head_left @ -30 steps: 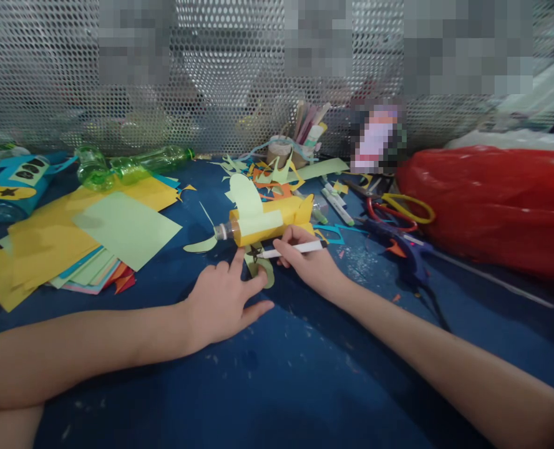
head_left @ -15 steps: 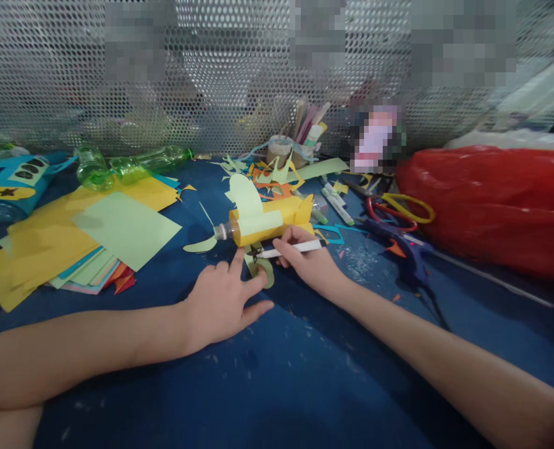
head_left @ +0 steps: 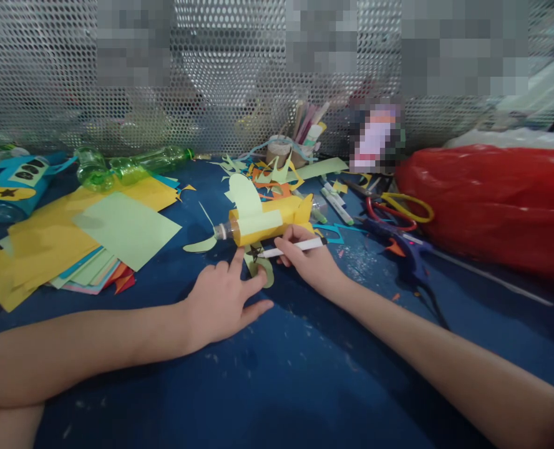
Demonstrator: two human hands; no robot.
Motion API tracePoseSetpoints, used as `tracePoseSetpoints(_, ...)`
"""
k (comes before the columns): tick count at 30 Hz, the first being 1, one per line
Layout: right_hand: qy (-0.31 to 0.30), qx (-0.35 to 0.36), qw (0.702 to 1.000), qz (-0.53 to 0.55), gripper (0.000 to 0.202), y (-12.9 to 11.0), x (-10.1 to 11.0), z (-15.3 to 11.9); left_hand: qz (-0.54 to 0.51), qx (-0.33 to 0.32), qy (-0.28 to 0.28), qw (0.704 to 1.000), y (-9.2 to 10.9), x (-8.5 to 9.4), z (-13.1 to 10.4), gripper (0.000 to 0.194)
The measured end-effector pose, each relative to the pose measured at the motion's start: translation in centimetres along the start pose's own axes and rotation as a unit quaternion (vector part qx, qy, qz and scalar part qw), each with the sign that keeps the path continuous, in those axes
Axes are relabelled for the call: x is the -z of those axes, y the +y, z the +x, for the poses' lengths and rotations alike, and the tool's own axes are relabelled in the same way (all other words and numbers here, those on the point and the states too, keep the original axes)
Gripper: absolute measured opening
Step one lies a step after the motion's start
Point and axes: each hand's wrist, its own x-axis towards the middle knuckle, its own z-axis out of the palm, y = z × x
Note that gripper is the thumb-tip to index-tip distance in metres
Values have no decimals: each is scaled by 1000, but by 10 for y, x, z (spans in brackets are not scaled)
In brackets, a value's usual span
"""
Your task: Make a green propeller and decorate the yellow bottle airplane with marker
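At mid-frame, a yellow bottle (head_left: 270, 223) is lying with its upper wing (head_left: 246, 193) attached but unmarked. The right hand (head_left: 311, 263) is gripping a marker (head_left: 311, 244) at the star (head_left: 254, 252) on the lower wing (head_left: 268, 275), seemingly mostly inked, while the spread left hand (head_left: 217, 300) is pressing that wing.

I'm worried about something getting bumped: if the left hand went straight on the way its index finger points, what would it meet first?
Most likely the cylindrical clear plastic bottle wrapped in yellow paper; the index fingertip of the left hand sits at its near side, though whether they touch is unclear.
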Motion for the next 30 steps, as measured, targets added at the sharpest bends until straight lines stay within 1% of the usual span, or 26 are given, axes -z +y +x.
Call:
tracePoseSetpoints(10, -2, -7, 1000, -6, 25, -2, 1, -1, -20, 6, -1, 1000, 0, 2, 0, 55)
tracePoseSetpoints(18, 6, -9, 1000, 5, 24, -2, -1, 0, -10, 4, -3, 1000, 0, 2, 0, 55)
tracePoseSetpoints(30, -12, 0, 1000, 7, 24, 2, 1, -1, -14, 5, -4, 1000, 0, 3, 0, 55)
